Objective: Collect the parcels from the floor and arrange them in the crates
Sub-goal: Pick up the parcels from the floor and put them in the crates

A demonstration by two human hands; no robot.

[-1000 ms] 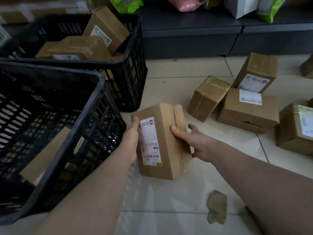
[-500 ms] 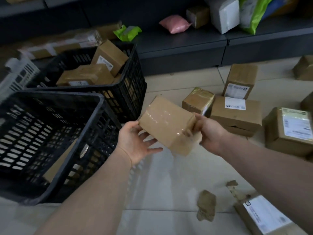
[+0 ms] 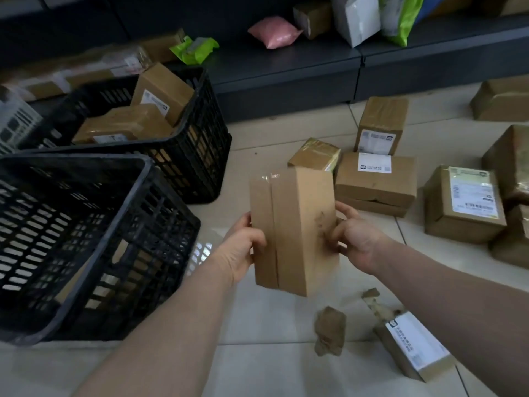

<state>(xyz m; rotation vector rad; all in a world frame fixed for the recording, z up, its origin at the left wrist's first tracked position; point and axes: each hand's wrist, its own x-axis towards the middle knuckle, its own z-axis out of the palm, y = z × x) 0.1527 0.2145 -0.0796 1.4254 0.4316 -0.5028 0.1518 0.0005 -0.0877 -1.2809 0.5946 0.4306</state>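
Both hands hold a tall brown cardboard parcel (image 3: 294, 227) upright above the tiled floor, its taped seam facing me. My left hand (image 3: 243, 247) grips its left edge and my right hand (image 3: 355, 239) grips its right edge. The near black crate (image 3: 143, 179) stands to the left with a flat box lying at its bottom. A far black crate (image 3: 206, 90) behind it holds several brown parcels. More parcels lie on the floor to the right, among them a labelled flat box (image 3: 375, 179) and a larger box (image 3: 463, 204).
A dark low shelf (image 3: 286, 73) along the back carries pink, green and white packages. Torn cardboard scraps (image 3: 329, 330) and a small labelled parcel (image 3: 415, 348) lie on the floor in front of me. A white crate (image 3: 14, 121) shows at the far left.
The parcel has been turned in my hands: its label faced me, then it lay tilted, and now it stands upright with the seam side showing. The view has risen.
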